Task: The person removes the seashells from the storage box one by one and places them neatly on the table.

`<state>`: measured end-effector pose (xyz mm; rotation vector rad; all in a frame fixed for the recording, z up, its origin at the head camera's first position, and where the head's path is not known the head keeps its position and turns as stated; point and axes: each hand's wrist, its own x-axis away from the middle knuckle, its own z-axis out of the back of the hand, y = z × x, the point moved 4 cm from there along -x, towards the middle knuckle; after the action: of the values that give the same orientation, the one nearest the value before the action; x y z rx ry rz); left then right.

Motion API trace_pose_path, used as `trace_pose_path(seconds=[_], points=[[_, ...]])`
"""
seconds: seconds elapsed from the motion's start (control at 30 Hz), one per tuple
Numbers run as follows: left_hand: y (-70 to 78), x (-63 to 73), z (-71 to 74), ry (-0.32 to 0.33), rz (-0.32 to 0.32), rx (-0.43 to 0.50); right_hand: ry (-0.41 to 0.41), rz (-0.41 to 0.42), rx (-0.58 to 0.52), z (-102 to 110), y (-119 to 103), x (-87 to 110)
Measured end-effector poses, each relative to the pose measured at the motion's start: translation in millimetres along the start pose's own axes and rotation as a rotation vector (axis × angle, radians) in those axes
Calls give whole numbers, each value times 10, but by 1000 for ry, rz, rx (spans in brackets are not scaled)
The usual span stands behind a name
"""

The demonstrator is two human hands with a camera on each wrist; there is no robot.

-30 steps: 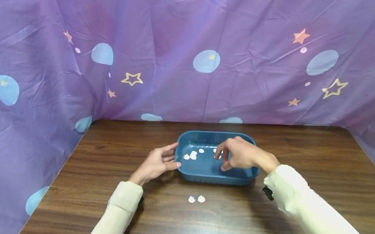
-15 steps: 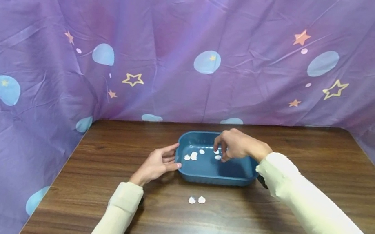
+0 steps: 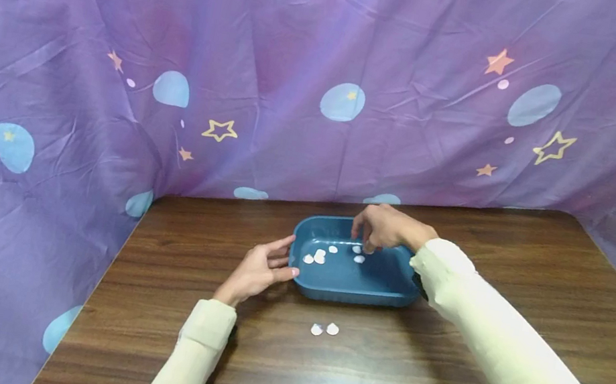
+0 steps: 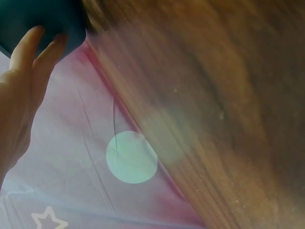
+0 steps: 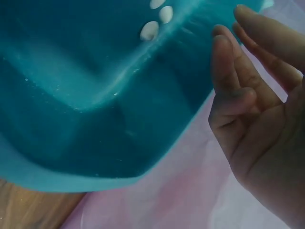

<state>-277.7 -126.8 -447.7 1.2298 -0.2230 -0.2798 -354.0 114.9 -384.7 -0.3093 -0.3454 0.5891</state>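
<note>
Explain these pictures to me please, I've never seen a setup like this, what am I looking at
There is no machine here: these are a person's bare left hand and right hand. The wide picture comes from a camera worn on the head, looking forward and down; the other two come from cameras on the left and right wrists. On the wooden table stands a blue tray with small white pieces inside, and two more white pieces lie in front of it. The left hand touches the tray's left end. The right hand is over the tray, fingers bent; I cannot tell whether it pinches a piece. Behind hangs a patterned purple cloth.
</note>
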Motion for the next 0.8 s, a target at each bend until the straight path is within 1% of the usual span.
trace_pose_path(seconds=[0.17, 0.33, 0.43, 0.53, 0.67, 0.73, 0.8], points=[[0, 0, 0, -2, -6, -2, -3, -13, 31, -45, 50, -61], [-6, -3, -2, -3, 5, -3, -53, -28, 14, -85, 68, -118], [-6, -7, -2, -5, 4, -7, -67, -24, 7, -101, 75, -155], [-14, -10, 1, -6, -1, -4, -56, 2, 20, -106, 67, -191], [-17, -9, 4, -4, -4, 4, -31, 12, 36, -107, 45, -233], [-11, -7, 0, 1, -3, 8, -29, -3, 48, -114, 43, -250], [-8, -3, -8, 1, -2, 6, -53, -24, 62, -138, 62, -268]])
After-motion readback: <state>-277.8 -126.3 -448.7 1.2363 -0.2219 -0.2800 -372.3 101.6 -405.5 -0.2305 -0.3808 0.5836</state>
